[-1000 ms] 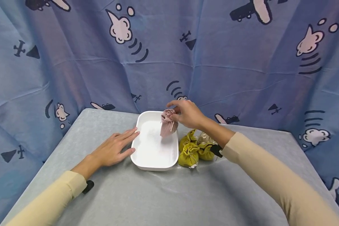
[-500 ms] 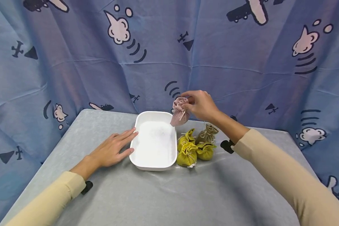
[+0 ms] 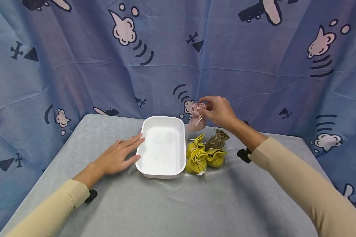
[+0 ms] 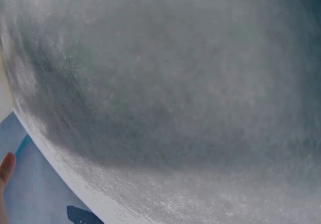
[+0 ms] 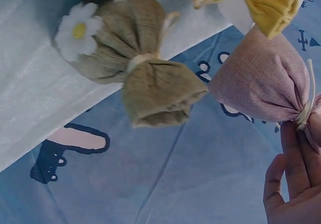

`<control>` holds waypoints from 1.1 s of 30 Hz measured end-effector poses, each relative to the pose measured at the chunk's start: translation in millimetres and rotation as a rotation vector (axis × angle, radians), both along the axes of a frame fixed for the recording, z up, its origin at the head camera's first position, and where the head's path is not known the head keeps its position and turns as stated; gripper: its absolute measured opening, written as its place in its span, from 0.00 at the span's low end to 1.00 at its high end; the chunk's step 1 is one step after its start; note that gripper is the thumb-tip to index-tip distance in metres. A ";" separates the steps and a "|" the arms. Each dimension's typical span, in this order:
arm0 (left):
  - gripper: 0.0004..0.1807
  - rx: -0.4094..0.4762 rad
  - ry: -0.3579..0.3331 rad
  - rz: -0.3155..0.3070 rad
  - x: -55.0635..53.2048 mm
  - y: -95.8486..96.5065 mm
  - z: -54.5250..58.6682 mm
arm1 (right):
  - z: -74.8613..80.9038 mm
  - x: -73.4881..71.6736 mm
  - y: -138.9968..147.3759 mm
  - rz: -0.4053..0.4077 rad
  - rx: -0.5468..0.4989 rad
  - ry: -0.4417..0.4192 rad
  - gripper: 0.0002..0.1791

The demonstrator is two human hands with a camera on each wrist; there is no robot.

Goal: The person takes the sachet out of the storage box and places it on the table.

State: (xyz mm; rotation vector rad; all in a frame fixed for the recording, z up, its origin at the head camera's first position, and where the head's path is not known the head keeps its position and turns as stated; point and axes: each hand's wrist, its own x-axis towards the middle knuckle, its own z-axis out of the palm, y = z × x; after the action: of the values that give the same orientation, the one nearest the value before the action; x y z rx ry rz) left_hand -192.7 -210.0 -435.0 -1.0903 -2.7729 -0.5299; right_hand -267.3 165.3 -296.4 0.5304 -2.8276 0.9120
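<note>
My right hand (image 3: 221, 112) pinches a pink drawstring pouch (image 3: 197, 118) by its tied neck, up near the back edge of the table. In the right wrist view the pink pouch (image 5: 266, 78) hangs from the fingers, its pale cord showing. My left hand (image 3: 118, 155) lies with straight fingers against the left rim of a white rectangular tray (image 3: 163, 176). Right of the tray several pouches stand close together: a yellow-green pouch (image 3: 196, 163), two more of that colour, and a brown pouch (image 3: 218, 140). A white daisy (image 5: 78, 31) decorates the brown one.
A grey cloth covers the table (image 3: 154, 210). Behind it hangs a blue curtain (image 3: 166, 49) printed with planes and clouds, close to the table's back edge. The left wrist view shows mostly the grey tabletop (image 4: 175, 83), blurred.
My right hand has carried the pink pouch from over the tray rightward and back past its rim, now behind the other pouches. The left hand stays at the tray.
</note>
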 end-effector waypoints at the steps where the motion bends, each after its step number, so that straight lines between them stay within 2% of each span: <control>1: 0.34 0.001 -0.002 -0.001 0.3 0.2 0.3 | -1.7 0.2 1.3 -0.006 0.007 -0.005 0.21; 10: 0.35 0.001 0.002 -0.004 0.7 1.9 2.1 | -14.9 1.0 10.3 -0.027 0.057 -0.029 0.20; 21: 0.35 -0.003 -0.002 -0.012 -0.3 2.0 1.7 | -34.8 4.0 16.3 -0.021 0.117 -0.104 0.20; 33: 0.35 -0.001 0.006 -0.015 -0.7 1.8 0.6 | -41.1 7.9 21.6 -0.021 0.171 -0.191 0.21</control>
State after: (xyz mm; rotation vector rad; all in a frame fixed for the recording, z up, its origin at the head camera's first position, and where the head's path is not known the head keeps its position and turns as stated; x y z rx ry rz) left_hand -193.4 -208.2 -434.3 -1.1125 -2.7622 -0.5253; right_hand -259.4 186.9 -337.5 0.4542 -3.0972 0.7586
